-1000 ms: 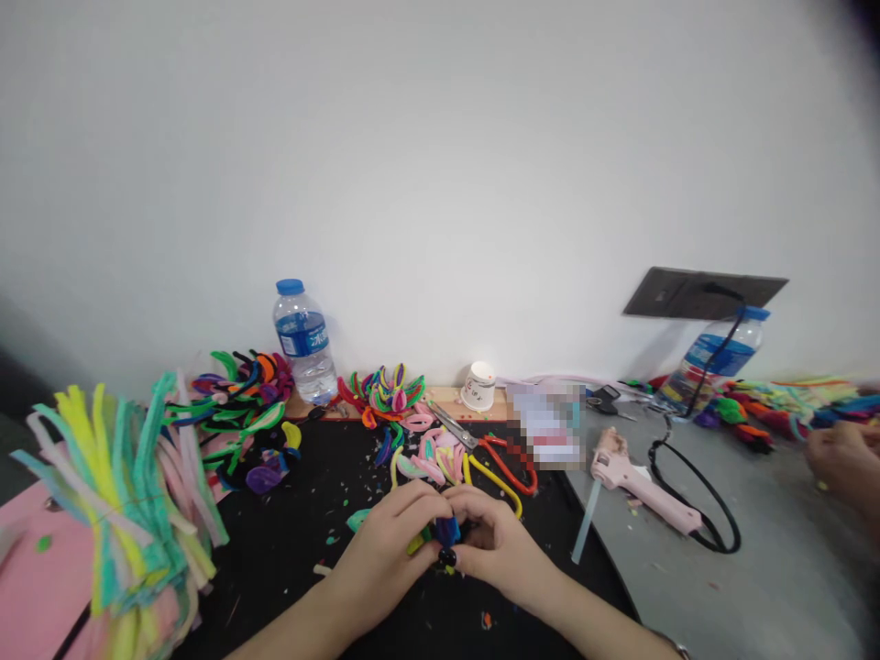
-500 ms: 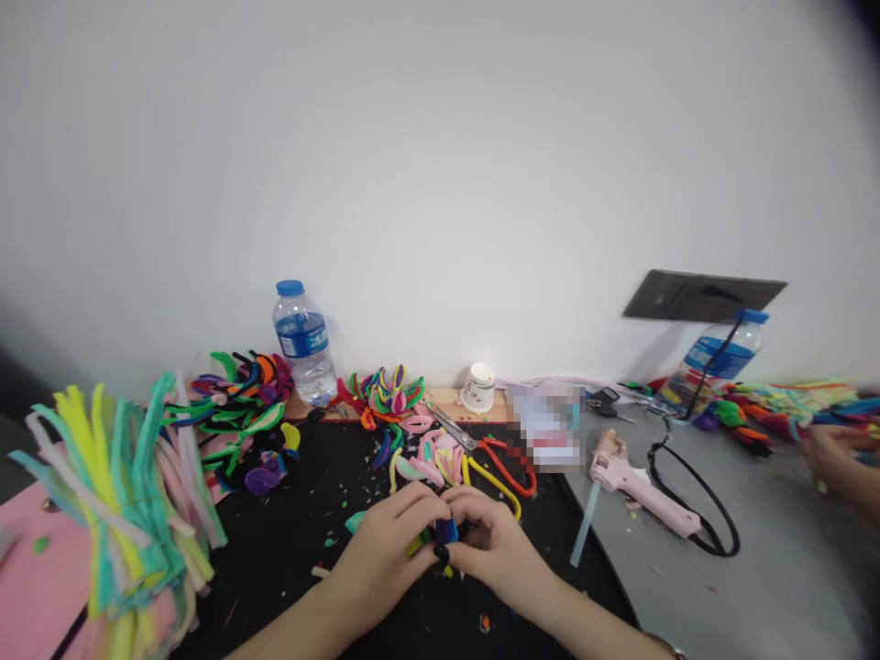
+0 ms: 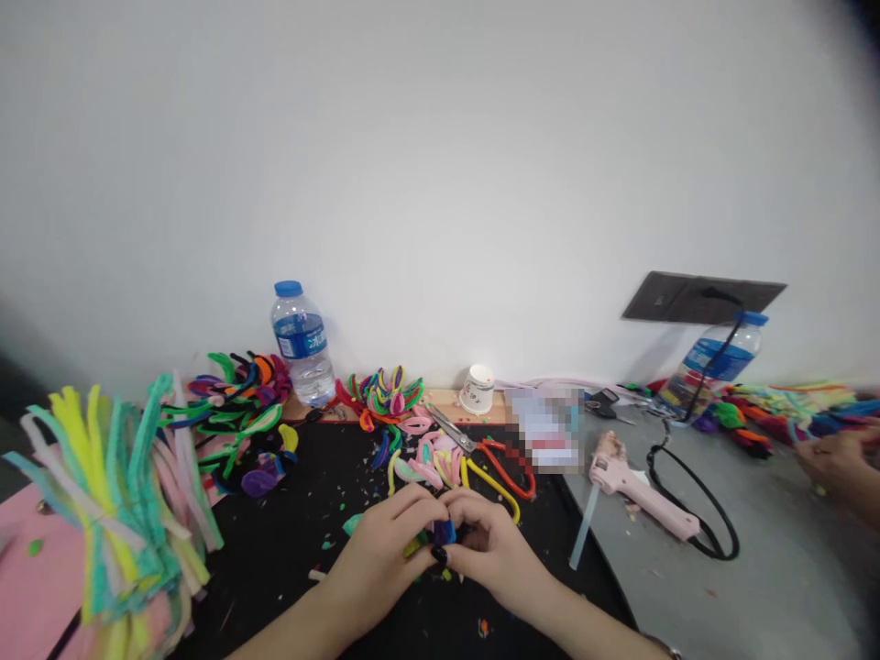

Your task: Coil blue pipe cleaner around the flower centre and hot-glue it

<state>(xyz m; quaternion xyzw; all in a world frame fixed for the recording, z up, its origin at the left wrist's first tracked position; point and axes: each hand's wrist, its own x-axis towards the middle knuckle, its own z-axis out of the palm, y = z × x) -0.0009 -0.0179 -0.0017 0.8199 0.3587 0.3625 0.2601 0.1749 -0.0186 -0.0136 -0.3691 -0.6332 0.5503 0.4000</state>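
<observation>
Both hands meet low in the middle of the head view, above a black mat [image 3: 261, 568]. A small blue and purple fuzzy piece [image 3: 444, 532] is pinched between them. My left hand [image 3: 389, 541] has its fingers curled round the piece from the left, with a bit of yellow-green showing under them. My right hand [image 3: 491, 545] holds it from the right with bent fingers; a dark thumbnail shows at the piece's lower edge. Just beyond the hands lie pink and pastel fuzzy loops [image 3: 436, 458] and scissors [image 3: 505, 466] with red and yellow handles.
Pastel pipe cleaners [image 3: 130, 504] are bundled at left. Colourful fuzzy pieces [image 3: 240, 403], a water bottle [image 3: 302, 348] and a paper cup [image 3: 477, 389] stand along the wall. A pink glue gun [image 3: 643, 490] lies at right, near another person's hand [image 3: 835, 463].
My hands stay nearly in place around the blue and purple piece. The view has shifted slightly, and the other person's hand at the far right has moved a little to the left.
</observation>
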